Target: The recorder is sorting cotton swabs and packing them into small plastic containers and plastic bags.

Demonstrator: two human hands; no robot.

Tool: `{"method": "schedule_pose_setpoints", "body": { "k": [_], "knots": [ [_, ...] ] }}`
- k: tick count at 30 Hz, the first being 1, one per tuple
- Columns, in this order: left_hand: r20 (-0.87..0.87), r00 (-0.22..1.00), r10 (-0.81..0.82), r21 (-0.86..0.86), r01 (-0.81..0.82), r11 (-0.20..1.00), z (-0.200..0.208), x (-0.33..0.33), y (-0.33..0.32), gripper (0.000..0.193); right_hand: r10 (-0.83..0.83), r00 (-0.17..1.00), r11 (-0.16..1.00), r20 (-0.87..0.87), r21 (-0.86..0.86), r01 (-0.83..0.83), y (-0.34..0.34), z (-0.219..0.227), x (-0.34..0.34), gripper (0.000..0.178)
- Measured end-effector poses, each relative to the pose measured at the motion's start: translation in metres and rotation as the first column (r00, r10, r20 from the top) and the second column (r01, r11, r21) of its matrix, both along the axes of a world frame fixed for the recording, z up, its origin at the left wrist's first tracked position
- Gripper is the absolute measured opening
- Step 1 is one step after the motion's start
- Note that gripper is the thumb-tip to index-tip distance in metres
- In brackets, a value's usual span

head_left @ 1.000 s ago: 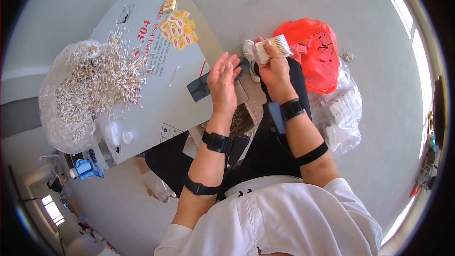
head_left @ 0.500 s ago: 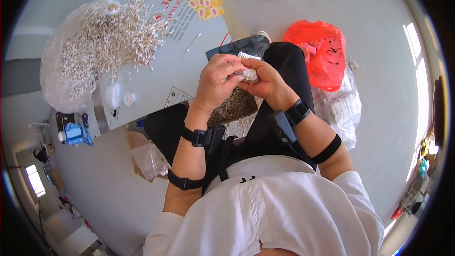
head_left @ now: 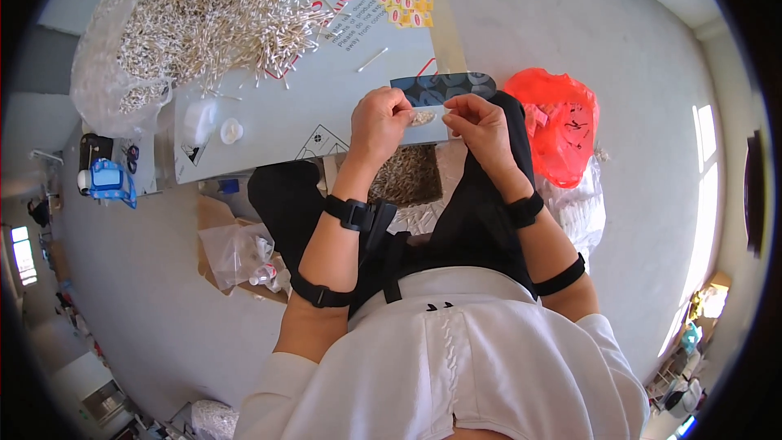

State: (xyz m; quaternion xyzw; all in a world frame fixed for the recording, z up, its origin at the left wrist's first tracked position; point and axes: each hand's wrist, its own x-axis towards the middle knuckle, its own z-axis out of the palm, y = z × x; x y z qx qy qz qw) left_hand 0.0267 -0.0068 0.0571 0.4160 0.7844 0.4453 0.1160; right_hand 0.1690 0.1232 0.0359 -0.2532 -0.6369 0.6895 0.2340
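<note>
My left hand (head_left: 380, 126) is closed round a small bundle of cotton swabs (head_left: 423, 118), whose pale tips face my right hand. My right hand (head_left: 482, 125) is a short way to the right, its thumb and forefinger pinched on a small whitish bit that is too small to name. Both hands are above my lap, by the near edge of the table. Beneath them a box (head_left: 405, 173) full of swab-like sticks stands between my legs. A single cotton swab (head_left: 372, 59) lies on the table beyond my left hand.
A large clear bag (head_left: 94, 85) spills loose cotton swabs (head_left: 220, 24) across the table (head_left: 269, 118). Small yellow-and-white packets (head_left: 405, 2) are at its far right. A white round lid (head_left: 231, 131) sits near the left edge. A red bag (head_left: 562, 126) is right of my leg.
My hands have moved apart, the left keeping the swab bundle and the right drawing away to the right. The view has shifted, so the table appears farther right.
</note>
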Motion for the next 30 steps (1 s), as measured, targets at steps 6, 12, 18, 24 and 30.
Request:
{"method": "schedule_pose_setpoints", "body": {
  "k": [6, 12, 18, 24, 30],
  "knots": [
    [0.012, 1.0, 0.005, -0.018, -0.005, 1.0, -0.006, -0.001, 0.0, 0.012, -0.042, 0.968, 0.909, 0.248, 0.411, -0.066, -0.004, 0.022, -0.022, 0.011],
    [0.345, 0.933, -0.103, 0.038, 0.096, 0.995, -0.011, -0.007, 0.005, 0.015, -0.019, 0.963, 0.978, 0.268, 0.205, -0.037, -0.005, 0.026, -0.029, 0.01],
    [0.642, 0.763, -0.082, -0.006, 0.111, 0.994, -0.024, -0.014, 0.008, 0.017, 0.025, 0.969, 0.99, 0.247, 0.129, -0.058, -0.002, 0.022, -0.03, 0.01],
    [0.742, 0.658, -0.13, 0.118, 0.063, 0.991, -0.021, -0.013, 0.011, 0.015, 0.003, 0.973, 1.0, 0.231, 0.022, -0.008, 0.0, 0.024, -0.032, 0.01],
    [0.7, 0.705, -0.114, 0.045, 0.116, 0.992, -0.025, -0.017, 0.021, 0.014, 0.032, 0.973, 0.999, 0.227, 0.007, -0.034, 0.002, 0.023, -0.032, 0.007]
  ]
}}
